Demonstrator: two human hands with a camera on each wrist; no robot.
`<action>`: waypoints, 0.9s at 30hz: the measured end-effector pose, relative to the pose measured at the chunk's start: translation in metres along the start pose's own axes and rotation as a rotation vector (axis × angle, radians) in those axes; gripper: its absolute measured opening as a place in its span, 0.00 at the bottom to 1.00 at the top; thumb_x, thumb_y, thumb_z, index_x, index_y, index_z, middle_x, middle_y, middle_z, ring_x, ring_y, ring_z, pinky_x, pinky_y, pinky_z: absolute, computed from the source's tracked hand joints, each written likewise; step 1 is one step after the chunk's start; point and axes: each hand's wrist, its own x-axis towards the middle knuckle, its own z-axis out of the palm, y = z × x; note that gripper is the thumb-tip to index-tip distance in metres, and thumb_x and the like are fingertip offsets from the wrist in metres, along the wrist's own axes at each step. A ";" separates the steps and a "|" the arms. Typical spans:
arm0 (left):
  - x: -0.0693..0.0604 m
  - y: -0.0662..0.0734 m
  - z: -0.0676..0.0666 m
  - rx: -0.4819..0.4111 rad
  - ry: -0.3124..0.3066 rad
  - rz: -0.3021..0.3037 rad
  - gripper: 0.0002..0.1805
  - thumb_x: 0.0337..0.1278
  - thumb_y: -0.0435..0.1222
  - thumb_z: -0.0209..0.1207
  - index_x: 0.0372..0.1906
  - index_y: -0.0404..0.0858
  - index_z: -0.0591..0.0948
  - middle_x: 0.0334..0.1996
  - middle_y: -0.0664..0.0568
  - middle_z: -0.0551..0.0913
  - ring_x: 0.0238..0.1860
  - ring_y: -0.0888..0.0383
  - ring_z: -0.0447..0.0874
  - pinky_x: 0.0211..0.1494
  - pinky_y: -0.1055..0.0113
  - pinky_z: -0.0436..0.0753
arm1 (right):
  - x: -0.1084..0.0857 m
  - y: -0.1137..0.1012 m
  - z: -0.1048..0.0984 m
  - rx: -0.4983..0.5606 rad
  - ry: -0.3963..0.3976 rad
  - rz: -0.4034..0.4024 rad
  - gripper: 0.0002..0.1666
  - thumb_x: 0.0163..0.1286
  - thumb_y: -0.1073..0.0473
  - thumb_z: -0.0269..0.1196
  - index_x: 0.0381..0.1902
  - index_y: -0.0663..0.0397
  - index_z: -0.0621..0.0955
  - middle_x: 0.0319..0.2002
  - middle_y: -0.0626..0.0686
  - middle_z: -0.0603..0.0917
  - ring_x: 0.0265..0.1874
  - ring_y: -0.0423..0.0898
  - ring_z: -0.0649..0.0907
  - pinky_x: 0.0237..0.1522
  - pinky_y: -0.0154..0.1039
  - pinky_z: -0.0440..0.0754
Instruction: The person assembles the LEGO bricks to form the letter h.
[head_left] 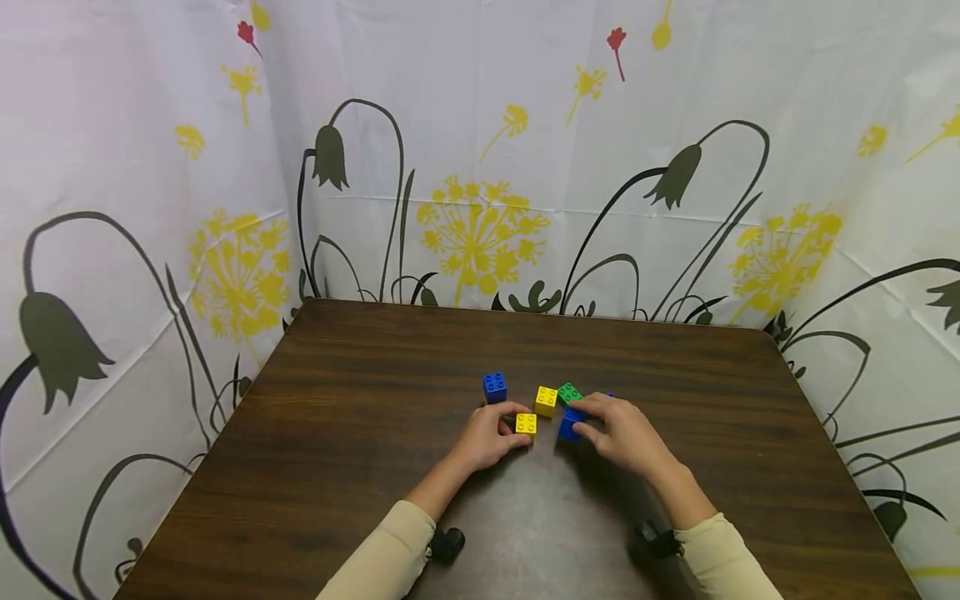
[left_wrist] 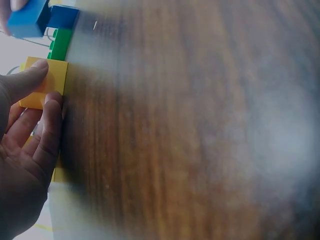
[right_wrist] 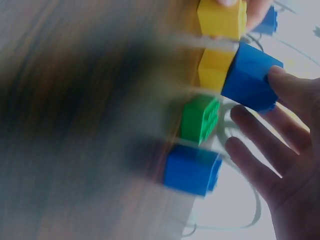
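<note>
Two cream sleeves [head_left: 386, 550] come in from the bottom edge of the head view, with a dark wrist device [head_left: 447, 544] showing at one cuff. Just beyond, at the centre of the frame, the left hand [head_left: 487, 437] has a narrow grip on a yellow block [head_left: 526, 425], which sits at the right end of that hand, pinched between thumb and fingers with its studs facing up. Right of centre, the right hand [head_left: 630, 437] grips a blue block [head_left: 570, 427] at its left end; in the right wrist view this block is tilted and clear of the desk [head_left: 352, 417], the hand's lower fingers stretched out below it in the frame. The two held blocks are near each other but apart.

Slightly farther off, a second yellow block [head_left: 546, 402] stands on the desk between them, and a green block [head_left: 569, 392] is just to its right. A second blue block [right_wrist: 191, 170] lies beyond the right hand, mostly hidden in the head view but plain at the lower centre of the right wrist view. A third blue block [head_left: 495, 387] stands just above the left hand. Across the top hangs a white curtain [head_left: 450, 75] printed with flowers.
</note>
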 end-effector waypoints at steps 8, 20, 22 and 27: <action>0.001 -0.002 -0.001 -0.022 0.005 0.040 0.20 0.50 0.38 0.73 0.50 0.44 0.84 0.29 0.55 0.82 0.24 0.63 0.77 0.27 0.70 0.78 | 0.026 -0.017 0.018 0.053 0.009 -0.090 0.22 0.65 0.59 0.69 0.57 0.53 0.82 0.49 0.47 0.83 0.42 0.44 0.84 0.44 0.42 0.84; 0.003 -0.006 0.001 -0.044 0.022 0.097 0.24 0.46 0.36 0.75 0.51 0.37 0.82 0.36 0.50 0.86 0.23 0.65 0.78 0.27 0.71 0.78 | 0.038 -0.026 0.032 0.043 0.004 -0.166 0.21 0.67 0.60 0.67 0.58 0.52 0.82 0.51 0.45 0.82 0.45 0.41 0.82 0.45 0.42 0.83; 0.002 -0.006 0.000 -0.046 0.021 0.100 0.24 0.46 0.35 0.75 0.51 0.38 0.82 0.39 0.50 0.86 0.24 0.65 0.79 0.27 0.71 0.79 | 0.039 -0.028 0.032 0.043 -0.008 -0.164 0.21 0.67 0.59 0.67 0.58 0.52 0.82 0.52 0.45 0.82 0.46 0.41 0.82 0.46 0.42 0.82; 0.002 -0.005 -0.002 -0.053 0.014 0.106 0.24 0.47 0.35 0.75 0.52 0.38 0.82 0.43 0.49 0.86 0.25 0.64 0.79 0.28 0.71 0.80 | 0.039 -0.031 0.030 0.028 -0.018 -0.169 0.21 0.66 0.60 0.68 0.57 0.51 0.82 0.51 0.44 0.82 0.46 0.41 0.82 0.47 0.43 0.82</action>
